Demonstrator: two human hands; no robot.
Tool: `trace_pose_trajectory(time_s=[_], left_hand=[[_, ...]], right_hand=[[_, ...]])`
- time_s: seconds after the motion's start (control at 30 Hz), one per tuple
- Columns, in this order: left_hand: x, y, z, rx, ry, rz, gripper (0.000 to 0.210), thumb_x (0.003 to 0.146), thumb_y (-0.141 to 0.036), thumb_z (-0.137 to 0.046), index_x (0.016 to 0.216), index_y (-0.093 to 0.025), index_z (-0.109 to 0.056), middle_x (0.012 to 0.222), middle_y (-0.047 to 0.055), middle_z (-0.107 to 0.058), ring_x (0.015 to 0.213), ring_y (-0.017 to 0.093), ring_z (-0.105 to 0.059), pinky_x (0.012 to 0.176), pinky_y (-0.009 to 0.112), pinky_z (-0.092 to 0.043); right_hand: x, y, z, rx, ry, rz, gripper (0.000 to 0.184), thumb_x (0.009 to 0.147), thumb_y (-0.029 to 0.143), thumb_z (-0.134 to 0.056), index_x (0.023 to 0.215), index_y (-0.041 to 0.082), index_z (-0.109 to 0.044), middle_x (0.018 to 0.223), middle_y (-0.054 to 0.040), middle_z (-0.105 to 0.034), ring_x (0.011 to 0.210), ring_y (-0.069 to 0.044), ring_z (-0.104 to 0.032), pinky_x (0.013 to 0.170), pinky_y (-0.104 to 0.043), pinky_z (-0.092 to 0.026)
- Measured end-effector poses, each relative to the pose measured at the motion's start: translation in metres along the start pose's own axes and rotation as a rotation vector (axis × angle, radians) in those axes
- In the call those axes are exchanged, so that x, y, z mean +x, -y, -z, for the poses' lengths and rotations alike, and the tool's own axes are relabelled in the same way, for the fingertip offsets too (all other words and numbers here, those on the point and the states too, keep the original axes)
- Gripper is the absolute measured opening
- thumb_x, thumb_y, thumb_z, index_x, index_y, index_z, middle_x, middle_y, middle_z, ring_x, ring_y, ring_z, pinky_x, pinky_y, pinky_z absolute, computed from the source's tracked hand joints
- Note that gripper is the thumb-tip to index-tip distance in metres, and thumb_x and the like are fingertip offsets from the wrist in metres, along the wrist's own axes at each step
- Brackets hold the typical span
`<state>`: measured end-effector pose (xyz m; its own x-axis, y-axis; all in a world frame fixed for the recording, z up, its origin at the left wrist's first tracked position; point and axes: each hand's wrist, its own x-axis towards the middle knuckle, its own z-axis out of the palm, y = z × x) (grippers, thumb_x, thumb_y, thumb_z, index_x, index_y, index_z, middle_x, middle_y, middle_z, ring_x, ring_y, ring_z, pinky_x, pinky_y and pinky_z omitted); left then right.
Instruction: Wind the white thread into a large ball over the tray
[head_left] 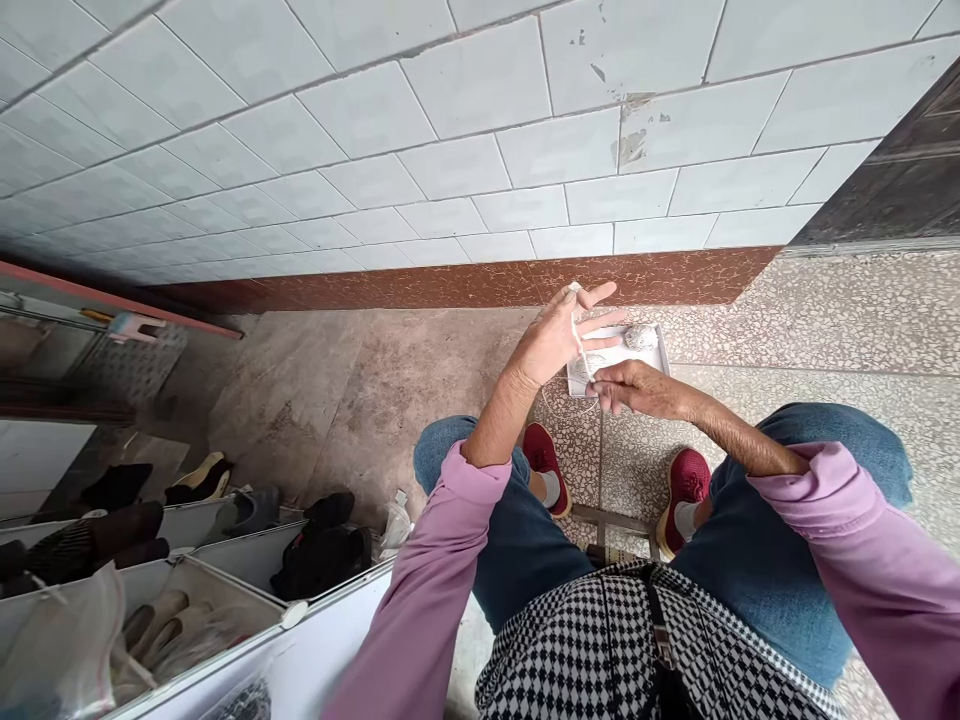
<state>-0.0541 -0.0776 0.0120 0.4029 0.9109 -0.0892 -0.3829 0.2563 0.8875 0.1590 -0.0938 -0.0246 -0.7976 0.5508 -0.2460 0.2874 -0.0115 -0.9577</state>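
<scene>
A strand of white string (578, 340) runs over my left hand (551, 338), whose thumb appears to pin its upper end near the index finger. The other fingers of that hand are spread out. My right hand (637, 388) pinches the lower part of the strand between thumb and fingers, just below the left fingertips. From there, a loose loop of string hangs towards the floor. Beneath both hands, a shallow white tray (661, 352) lies on the floor, partly hidden by them. A ball of white string (641, 338) sits at its far right side.
A tiled wall (450, 160) with a brown skirting (450, 285) rises in front. Open bins of shoes (202, 600) stand at the lower left. My knees and red shoes (684, 490) flank the speckled floor (630, 450). A dark door (892, 170) is at the right.
</scene>
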Motion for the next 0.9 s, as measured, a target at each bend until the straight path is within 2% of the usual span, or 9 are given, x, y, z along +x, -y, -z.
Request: trace_pose_trajectory(time_s=[0.07, 0.13, 0.2, 0.27, 0.37, 0.5, 0.6, 0.77, 0.9], left_hand=[[0.002, 0.008, 0.008, 0.11, -0.026, -0.012, 0.053, 0.097, -0.075, -0.074, 0.102, -0.023, -0.067, 0.18, 0.008, -0.049, 0.158, 0.045, -0.055, 0.12, 0.067, -0.054], [0.005, 0.019, 0.014, 0.265, -0.038, 0.006, 0.055, 0.096, -0.077, -0.073, 0.102, -0.023, -0.071, 0.179, 0.01, -0.05, 0.16, 0.044, -0.052, 0.117, 0.059, -0.057], [0.007, 0.032, 0.016, 0.412, -0.03, 0.058, 0.056, 0.096, -0.078, -0.072, 0.103, -0.022, -0.074, 0.17, 0.013, -0.058, 0.155, 0.04, -0.056, 0.114, 0.053, -0.06], [0.007, 0.042, 0.014, 0.448, -0.013, 0.146, 0.058, 0.094, -0.077, -0.074, 0.111, -0.021, -0.075, 0.15, 0.016, -0.07, 0.143, 0.037, -0.065, 0.11, 0.052, -0.061], [0.004, 0.048, 0.007, 0.362, 0.078, 0.224, 0.059, 0.092, -0.073, -0.079, 0.117, -0.02, -0.075, 0.133, 0.016, -0.073, 0.139, 0.037, -0.066, 0.106, 0.053, -0.063], [-0.001, 0.043, -0.002, 0.109, 0.208, 0.292, 0.052, 0.092, -0.066, -0.084, 0.111, -0.018, -0.074, 0.138, 0.019, -0.073, 0.141, 0.041, -0.068, 0.107, 0.06, -0.063], [-0.003, 0.034, -0.008, -0.016, 0.282, 0.334, 0.05, 0.093, -0.063, -0.084, 0.109, -0.017, -0.073, 0.152, 0.023, -0.071, 0.141, 0.044, -0.07, 0.11, 0.065, -0.062], [-0.006, 0.018, -0.016, -0.056, 0.353, 0.326, 0.065, 0.087, -0.076, -0.083, 0.119, -0.02, -0.076, 0.162, 0.023, -0.066, 0.145, 0.049, -0.067, 0.102, 0.06, -0.068], [-0.009, 0.005, -0.018, -0.048, 0.259, 0.262, 0.062, 0.09, -0.082, -0.075, 0.106, -0.022, -0.072, 0.167, 0.016, -0.063, 0.15, 0.048, -0.064, 0.102, 0.06, -0.068]], right_hand=[[-0.007, 0.008, 0.0, 0.041, 0.104, -0.015, 0.035, 0.103, 0.052, -0.071, 0.103, 0.018, -0.079, 0.085, -0.0067, -0.08, 0.07, -0.016, -0.071, 0.056, -0.025, -0.049], [-0.013, 0.015, 0.007, 0.084, 0.131, -0.005, 0.04, 0.101, 0.057, -0.074, 0.107, 0.018, -0.08, 0.086, -0.0064, -0.08, 0.072, -0.016, -0.072, 0.055, -0.025, -0.048], [-0.017, 0.02, 0.019, 0.103, 0.038, 0.056, 0.043, 0.099, 0.061, -0.078, 0.107, 0.019, -0.081, 0.082, -0.0045, -0.077, 0.068, -0.015, -0.068, 0.054, -0.025, -0.046], [-0.02, 0.022, 0.031, 0.086, -0.13, 0.145, 0.044, 0.097, 0.063, -0.08, 0.098, 0.019, -0.08, 0.077, -0.0021, -0.072, 0.064, -0.014, -0.062, 0.056, -0.027, -0.045], [-0.022, 0.02, 0.047, 0.007, -0.351, 0.245, 0.045, 0.097, 0.063, -0.083, 0.085, 0.02, -0.077, 0.073, -0.0012, -0.069, 0.063, -0.013, -0.056, 0.061, -0.03, -0.044], [-0.021, 0.012, 0.053, -0.07, -0.508, 0.281, 0.045, 0.098, 0.063, -0.082, 0.084, 0.02, -0.075, 0.073, -0.0015, -0.071, 0.066, -0.014, -0.054, 0.063, -0.032, -0.042], [-0.017, 0.01, 0.05, -0.049, -0.562, 0.297, 0.046, 0.096, 0.066, -0.082, 0.086, 0.021, -0.074, 0.074, -0.0009, -0.07, 0.068, -0.015, -0.055, 0.065, -0.032, -0.044], [-0.011, 0.014, 0.048, -0.044, -0.603, 0.273, 0.05, 0.098, 0.07, -0.075, 0.081, 0.023, -0.071, 0.073, -0.001, -0.066, 0.071, -0.016, -0.054, 0.067, -0.032, -0.046], [-0.009, 0.008, 0.047, -0.07, -0.58, 0.227, 0.052, 0.1, 0.069, -0.07, 0.075, 0.023, -0.068, 0.067, -0.0001, -0.061, 0.065, -0.016, -0.053, 0.065, -0.032, -0.045]])
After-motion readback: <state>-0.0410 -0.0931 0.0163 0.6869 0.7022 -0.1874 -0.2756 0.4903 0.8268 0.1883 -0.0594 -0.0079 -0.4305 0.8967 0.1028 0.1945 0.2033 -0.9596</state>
